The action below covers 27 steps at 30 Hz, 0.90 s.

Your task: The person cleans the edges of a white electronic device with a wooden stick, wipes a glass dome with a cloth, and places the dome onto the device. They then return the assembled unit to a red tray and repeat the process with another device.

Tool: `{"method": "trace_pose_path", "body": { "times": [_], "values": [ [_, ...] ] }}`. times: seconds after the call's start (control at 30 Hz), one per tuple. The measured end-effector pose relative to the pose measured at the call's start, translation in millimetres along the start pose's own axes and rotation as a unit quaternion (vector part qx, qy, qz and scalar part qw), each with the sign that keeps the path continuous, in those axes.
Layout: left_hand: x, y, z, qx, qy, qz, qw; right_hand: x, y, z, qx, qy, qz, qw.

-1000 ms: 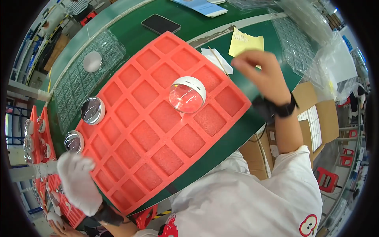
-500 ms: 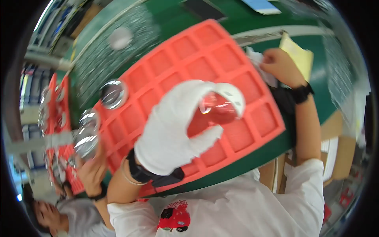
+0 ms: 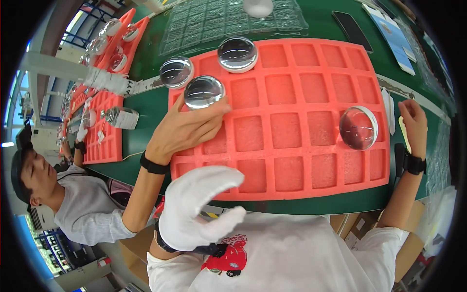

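My left hand (image 3: 199,209), in a white glove, is held over the front edge of a red foam tray (image 3: 262,109). Its thumb and fingers are apart and hold nothing. A clear glass dome (image 3: 358,128) stands in the right part of the tray, tilted on its side. My right hand (image 3: 413,119), bare, is beyond the tray's right edge with fingers loosely bent and apart. Yellow paper (image 3: 404,131) and a white sheet (image 3: 389,109) lie beside it. A co-worker's bare hand (image 3: 187,126) holds another glass dome (image 3: 204,91) over the tray's left side.
Two more domes (image 3: 237,53) (image 3: 176,72) rest at the tray's far left corner. Behind it lies a clear plastic tray (image 3: 209,29) with a white round piece (image 3: 258,7). A phone (image 3: 351,30) and a blue booklet (image 3: 389,39) lie far right. A bottle (image 3: 121,118) stands left.
My left hand has let go of a glass dome, now on the tray's right, and drawn back toward me. The right hand has moved off the white sheet. The view has turned.
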<state>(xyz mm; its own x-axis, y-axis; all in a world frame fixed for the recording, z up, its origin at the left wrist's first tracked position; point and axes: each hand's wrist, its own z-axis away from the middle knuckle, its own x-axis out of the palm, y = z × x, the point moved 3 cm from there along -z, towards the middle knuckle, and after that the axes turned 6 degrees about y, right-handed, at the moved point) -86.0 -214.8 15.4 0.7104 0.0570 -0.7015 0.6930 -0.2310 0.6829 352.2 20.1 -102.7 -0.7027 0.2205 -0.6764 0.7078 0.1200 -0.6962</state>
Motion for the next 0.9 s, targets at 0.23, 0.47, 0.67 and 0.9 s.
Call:
{"method": "trace_pose_path", "body": {
  "times": [0.23, 0.47, 0.67, 0.9],
  "values": [
    [-22.6, -13.2, -32.3, -0.095, 0.234, 0.212, 0.944, -28.6, -98.0, 35.3, -0.073, 0.034, -0.054, 0.995],
    [-69.3, -73.5, -120.5, -0.15, -0.01, -0.286, 0.946, -12.2, -199.3, 95.7, -0.13, 0.034, -0.119, 0.984],
    [-18.7, -96.6, -105.5, -0.132, 0.051, -0.2, 0.97, 16.8, -233.0, 127.8, -0.279, -0.054, -0.127, 0.95],
    [5.5, -52.2, -70.1, 0.047, 0.193, -0.08, 0.977, 96.1, -230.9, 134.4, -0.089, -0.321, -0.351, 0.875]
  ]
}}
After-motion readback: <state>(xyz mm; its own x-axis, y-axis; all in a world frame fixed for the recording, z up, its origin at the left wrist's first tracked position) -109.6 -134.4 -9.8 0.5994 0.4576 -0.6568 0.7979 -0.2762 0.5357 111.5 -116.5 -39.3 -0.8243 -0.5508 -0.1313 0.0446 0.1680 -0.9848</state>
